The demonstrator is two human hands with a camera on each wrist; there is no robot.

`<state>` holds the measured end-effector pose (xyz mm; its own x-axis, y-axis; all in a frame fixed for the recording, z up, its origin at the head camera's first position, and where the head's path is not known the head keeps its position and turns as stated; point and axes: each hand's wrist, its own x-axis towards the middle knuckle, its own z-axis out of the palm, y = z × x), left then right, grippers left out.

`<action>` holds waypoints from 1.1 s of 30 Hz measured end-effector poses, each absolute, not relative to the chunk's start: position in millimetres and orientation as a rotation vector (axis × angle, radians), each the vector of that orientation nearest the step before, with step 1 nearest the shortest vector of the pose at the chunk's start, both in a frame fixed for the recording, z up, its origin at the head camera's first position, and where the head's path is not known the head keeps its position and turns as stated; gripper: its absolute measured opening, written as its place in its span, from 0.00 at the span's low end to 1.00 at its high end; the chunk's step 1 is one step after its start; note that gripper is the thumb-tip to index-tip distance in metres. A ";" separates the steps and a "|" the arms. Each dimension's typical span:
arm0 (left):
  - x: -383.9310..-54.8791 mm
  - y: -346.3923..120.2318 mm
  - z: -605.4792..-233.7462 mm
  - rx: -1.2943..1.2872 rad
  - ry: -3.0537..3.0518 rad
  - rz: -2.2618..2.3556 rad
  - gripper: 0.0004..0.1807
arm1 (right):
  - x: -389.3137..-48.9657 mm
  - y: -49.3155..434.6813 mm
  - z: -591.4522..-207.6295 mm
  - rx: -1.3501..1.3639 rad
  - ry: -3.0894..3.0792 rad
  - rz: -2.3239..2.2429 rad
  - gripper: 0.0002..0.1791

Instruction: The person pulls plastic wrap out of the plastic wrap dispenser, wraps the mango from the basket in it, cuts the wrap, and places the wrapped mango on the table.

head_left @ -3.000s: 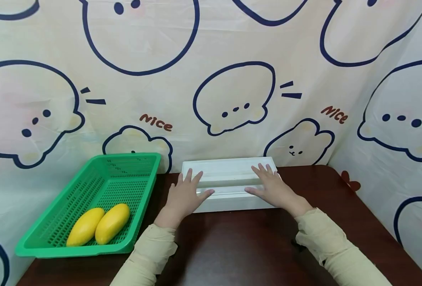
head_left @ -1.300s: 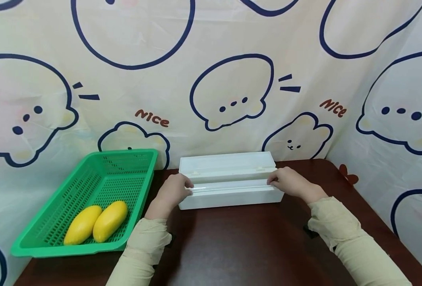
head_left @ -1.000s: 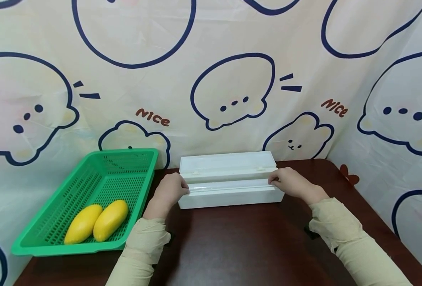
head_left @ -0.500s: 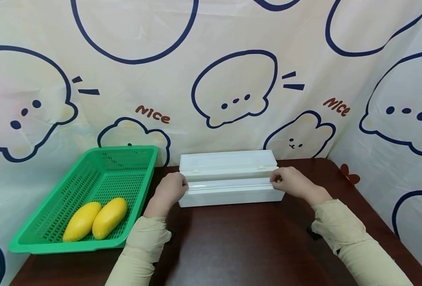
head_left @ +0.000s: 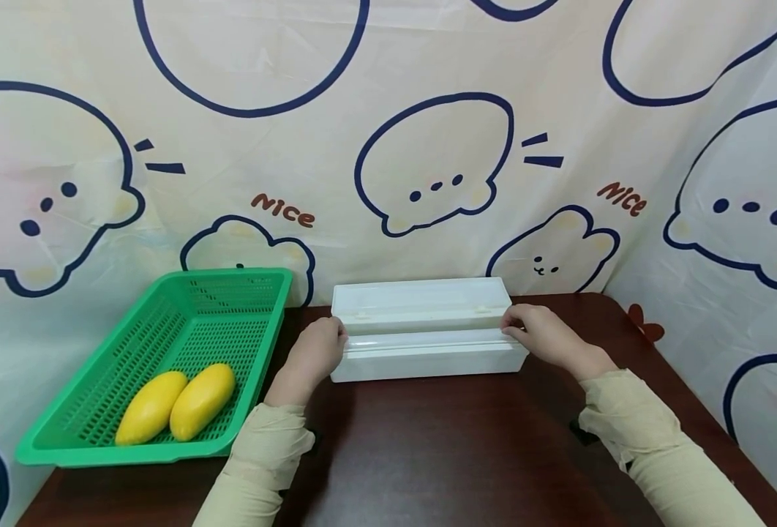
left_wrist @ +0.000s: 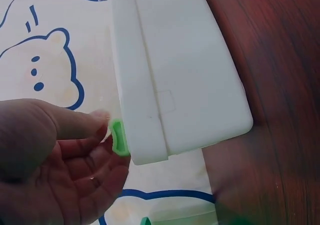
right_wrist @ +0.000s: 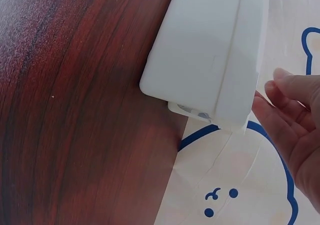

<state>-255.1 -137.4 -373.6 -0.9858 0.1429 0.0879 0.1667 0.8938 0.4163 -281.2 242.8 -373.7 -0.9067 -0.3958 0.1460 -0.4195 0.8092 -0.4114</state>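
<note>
A long white cling film dispenser [head_left: 428,364] lies at the table's back edge, its lid [head_left: 421,298] raised toward the wall. A glossy strip of clear cling film [head_left: 421,339] runs along its front top edge. At the dispenser's left end my left hand [head_left: 312,355] pinches the film, and the left wrist view shows a green slider [left_wrist: 119,138] right beside its thumb and fingers. My right hand [head_left: 543,333] pinches with thumb and index finger at the right end; the film between them hardly shows in the right wrist view.
A green plastic basket [head_left: 246,410] with two yellow mangoes [head_left: 203,402] stands on the left of the dark wooden table [head_left: 441,454]. A wall cloth [head_left: 428,66] printed with cartoon bears hangs close behind the dispenser.
Spread open hands over the dispenser have come to its two ends and closed into pinches. Since then the left hand has shifted slightly left and the right hand slightly right.
</note>
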 end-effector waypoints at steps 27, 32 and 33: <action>-258.7 -127.9 -371.0 -0.171 -2.694 -0.623 0.04 | -270.1 240.6 -363.1 0.492 -2.818 0.662 0.06; -257.3 -129.0 -370.1 -0.207 -2.606 -0.664 0.04 | -267.5 241.4 -359.0 0.465 -2.782 0.663 0.05; -257.1 -129.0 -369.4 -0.217 -2.590 -0.665 0.04 | -267.3 241.6 -358.1 0.463 -2.772 0.664 0.05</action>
<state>-257.1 -129.0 -369.4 -0.8843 0.0387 0.4652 0.2581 0.8709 0.4182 -267.3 241.6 -358.1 -0.9174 -0.2449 0.3138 -0.3605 0.8455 -0.3939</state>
